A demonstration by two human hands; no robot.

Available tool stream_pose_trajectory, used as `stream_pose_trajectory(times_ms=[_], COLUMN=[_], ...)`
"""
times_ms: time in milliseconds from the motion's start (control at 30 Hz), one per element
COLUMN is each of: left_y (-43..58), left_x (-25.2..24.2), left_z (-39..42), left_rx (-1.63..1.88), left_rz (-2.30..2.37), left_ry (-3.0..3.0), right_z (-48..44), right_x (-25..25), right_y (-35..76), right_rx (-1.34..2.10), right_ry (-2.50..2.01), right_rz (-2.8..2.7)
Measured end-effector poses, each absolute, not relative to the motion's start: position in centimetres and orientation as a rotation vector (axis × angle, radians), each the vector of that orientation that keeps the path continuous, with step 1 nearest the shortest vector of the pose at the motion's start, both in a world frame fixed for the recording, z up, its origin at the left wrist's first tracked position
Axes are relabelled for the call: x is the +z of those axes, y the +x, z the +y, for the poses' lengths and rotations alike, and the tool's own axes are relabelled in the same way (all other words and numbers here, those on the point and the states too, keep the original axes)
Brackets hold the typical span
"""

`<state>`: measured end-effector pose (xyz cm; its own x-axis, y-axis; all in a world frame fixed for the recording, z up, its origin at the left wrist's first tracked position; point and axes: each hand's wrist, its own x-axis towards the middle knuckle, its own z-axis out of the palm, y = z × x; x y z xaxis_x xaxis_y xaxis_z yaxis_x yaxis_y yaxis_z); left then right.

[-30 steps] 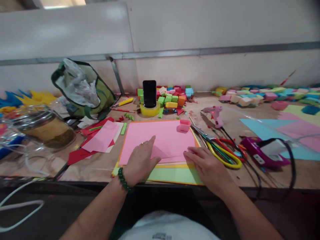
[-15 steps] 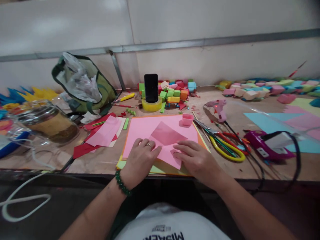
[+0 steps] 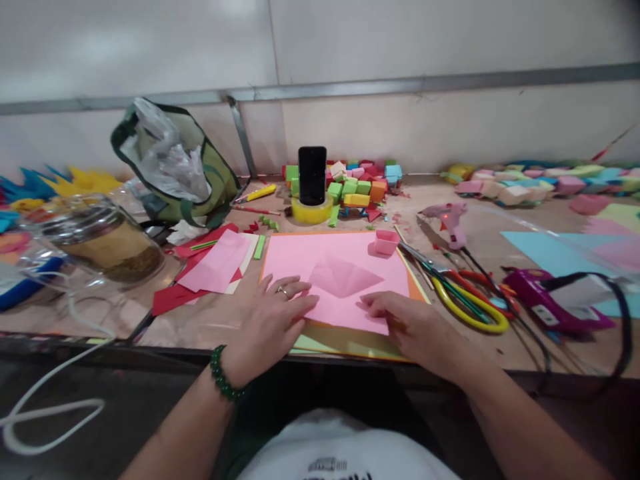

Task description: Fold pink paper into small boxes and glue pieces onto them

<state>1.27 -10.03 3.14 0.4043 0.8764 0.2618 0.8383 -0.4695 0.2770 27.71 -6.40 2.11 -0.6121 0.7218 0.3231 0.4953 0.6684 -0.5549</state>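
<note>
A small pink paper square (image 3: 345,293) with a folded flap lies on top of a stack of larger pink (image 3: 320,253), orange and green sheets near the table's front edge. My left hand (image 3: 273,320), with a ring and a green bead bracelet, rests flat on the paper's left side, fingers stretched out. My right hand (image 3: 405,323) presses its fingertips on the paper's lower right edge. A small pink paper box (image 3: 386,243) sits at the sheet's far right corner.
Yellow-handled scissors (image 3: 465,303), a pink glue gun (image 3: 450,220) and a purple device (image 3: 547,303) with a black cable lie right. A phone (image 3: 313,175) stands in a yellow tape roll (image 3: 311,212) before coloured paper cubes (image 3: 357,187). A green bag (image 3: 175,167), a jar (image 3: 97,237) and paper scraps (image 3: 210,267) are left.
The pink square was lifted and folded over, then laid flatter on the stack. Both hands drew back toward the front edge and now press its sides.
</note>
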Motion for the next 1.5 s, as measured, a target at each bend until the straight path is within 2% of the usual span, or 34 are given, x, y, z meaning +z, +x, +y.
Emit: stream_pose_trajectory(times_ms=[167,367,500,600,733,933,1100,1300,1400,1500], left_y=[1.8,3.5,4.4,4.9,5.1,4.1,4.1,4.0,3.2,2.4], left_x=[3.2,2.4,2.2,2.1,1.9,1.7,1.8,3.6,3.9,3.8], left_z=[-9.7,-8.9,-8.2,-8.1,-8.2,-8.1,-7.5,-7.7,-7.9,-8.2], left_rx=[0.763,0.723,0.674,0.652,0.671,0.65,0.862,1.1,1.016,0.717], left_rz=[1.453,1.702,1.805,1.745,1.658,1.691,1.617,1.38,1.422,1.53], left_ry=[2.37,2.074,2.155,2.294,2.31,2.22,1.89,2.101,2.272,2.525], right_z=[-6.9,-6.6,-6.5,-6.5,-6.7,-7.0,-7.4,-7.0,-6.7,-6.7], right_x=[3.1,1.9,1.2,1.5,2.1,2.7,1.8,1.5,2.1,2.6], right_y=[28.2,28.0,27.6,27.5,27.6,29.5,29.9,29.7,29.3,28.1], right_rx=[0.734,0.544,0.025,-0.241,-0.237,-0.11,-0.031,-0.156,-0.234,-0.3], right_ry=[-1.045,-1.284,-1.404,-1.166,-0.795,-0.92,-0.981,-1.084,-0.89,-0.652], right_rz=[-2.287,-2.017,-2.065,-2.342,-2.619,-2.621,-2.527,-2.042,-2.191,-2.426])
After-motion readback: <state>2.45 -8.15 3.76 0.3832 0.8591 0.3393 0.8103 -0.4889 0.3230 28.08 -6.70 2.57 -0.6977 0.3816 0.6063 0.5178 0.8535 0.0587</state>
